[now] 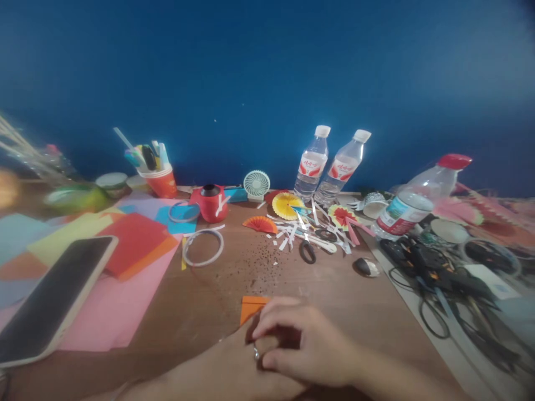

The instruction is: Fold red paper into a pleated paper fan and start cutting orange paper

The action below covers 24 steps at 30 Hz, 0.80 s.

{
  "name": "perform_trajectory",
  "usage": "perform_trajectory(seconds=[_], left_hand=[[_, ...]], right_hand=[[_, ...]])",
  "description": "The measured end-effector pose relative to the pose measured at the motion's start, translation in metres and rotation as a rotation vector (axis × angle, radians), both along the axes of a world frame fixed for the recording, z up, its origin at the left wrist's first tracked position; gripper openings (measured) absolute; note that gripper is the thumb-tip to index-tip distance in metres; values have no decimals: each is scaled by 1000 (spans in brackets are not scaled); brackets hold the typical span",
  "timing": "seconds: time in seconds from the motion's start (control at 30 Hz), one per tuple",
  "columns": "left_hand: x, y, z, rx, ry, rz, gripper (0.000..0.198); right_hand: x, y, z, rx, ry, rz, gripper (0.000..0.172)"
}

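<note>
An orange piece of paper lies on the brown table at the bottom centre, partly covered by my hands. My left hand, with a silver ring, reaches in from the lower left, its fingers largely hidden under the other hand. Across it lies my right hand, fingers bent and overlapping the left, thumb apart from the index finger. Whether either hand pinches the paper is hidden. Dark crumbs are scattered just beyond the paper.
Coloured paper and a phone lie left. Black-handled scissors, paper scraps and a yellow folded fan sit behind. Bottles, a mouse and tangled cables stand or lie right. A pen cup stands back left.
</note>
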<state>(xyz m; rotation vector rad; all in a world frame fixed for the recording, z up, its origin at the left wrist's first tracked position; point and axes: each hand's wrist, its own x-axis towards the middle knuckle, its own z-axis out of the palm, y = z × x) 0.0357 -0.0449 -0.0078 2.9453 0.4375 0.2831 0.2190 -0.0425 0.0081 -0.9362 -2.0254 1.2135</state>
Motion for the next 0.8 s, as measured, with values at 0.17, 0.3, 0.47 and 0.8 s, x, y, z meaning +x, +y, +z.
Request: perform_trajectory(seconds=[0.17,0.3,0.47,0.8], left_hand=[[5,0,-31,-1,18,75,36],[9,0,-45,18,8,178,37],[8,-5,-55,35,0,190,37],[17,-4,-72,30,26,273,28]], right_hand=[[-11,-5,-1,-125,-18,21,22],[-10,-4,-2,-121,-90,-8,20],[-12,-5,-5,-145,-111,5,19],[-17,-9,-6,-129,-156,-16,12]])
